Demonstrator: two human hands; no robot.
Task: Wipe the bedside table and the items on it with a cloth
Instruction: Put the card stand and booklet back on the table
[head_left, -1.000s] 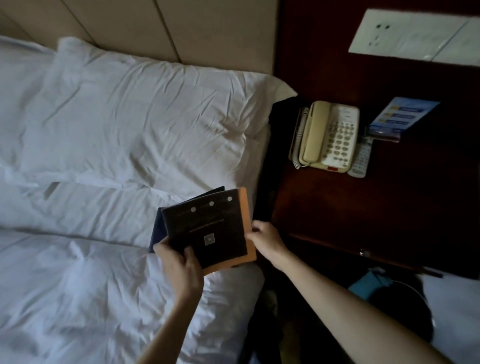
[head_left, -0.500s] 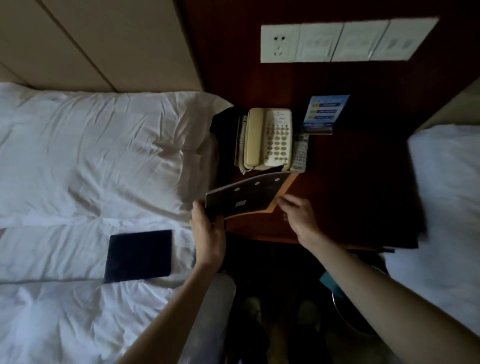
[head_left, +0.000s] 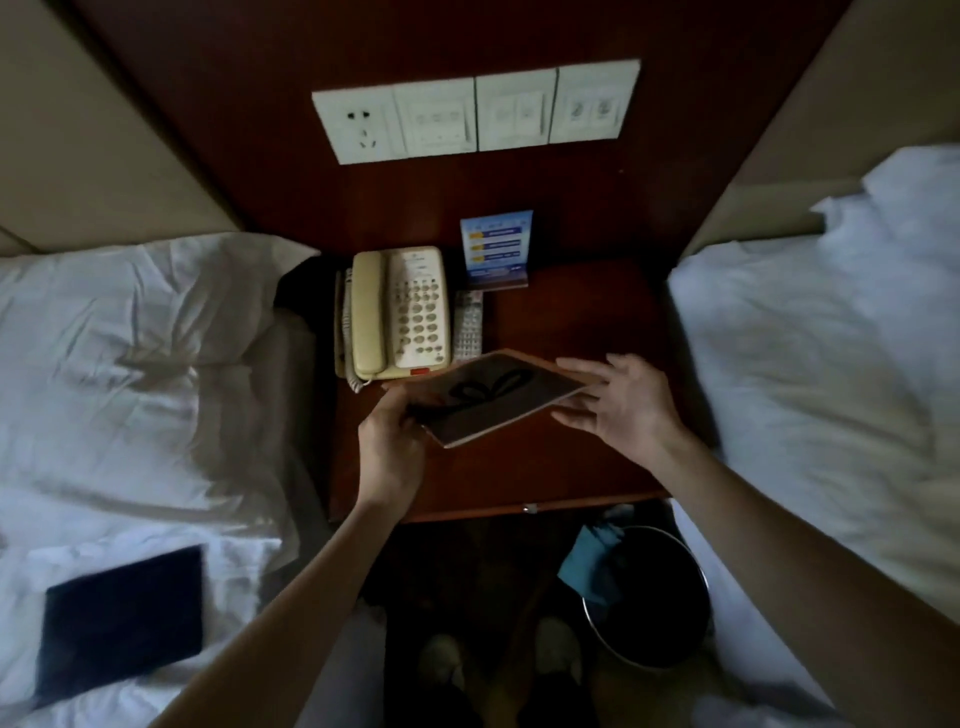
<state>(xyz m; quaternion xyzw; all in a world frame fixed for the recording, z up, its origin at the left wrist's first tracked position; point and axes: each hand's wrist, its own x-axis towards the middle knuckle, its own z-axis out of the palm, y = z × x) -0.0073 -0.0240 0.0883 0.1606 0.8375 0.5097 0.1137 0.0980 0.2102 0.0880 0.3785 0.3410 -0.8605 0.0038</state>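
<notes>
Presently listed: bedside table (head_left: 582, 467), dark wood, between two beds. Booklet (head_left: 498, 397), dark cover with bow motif, held just above the tabletop, in front of the telephone (head_left: 397, 312); long axis runs left-right, tilted. Left hand (head_left: 389, 447) pinches its near-left corner. Right hand (head_left: 618, 405), fingers spread, flanks its right end. No wiping cloth identifiable in either hand.
</notes>
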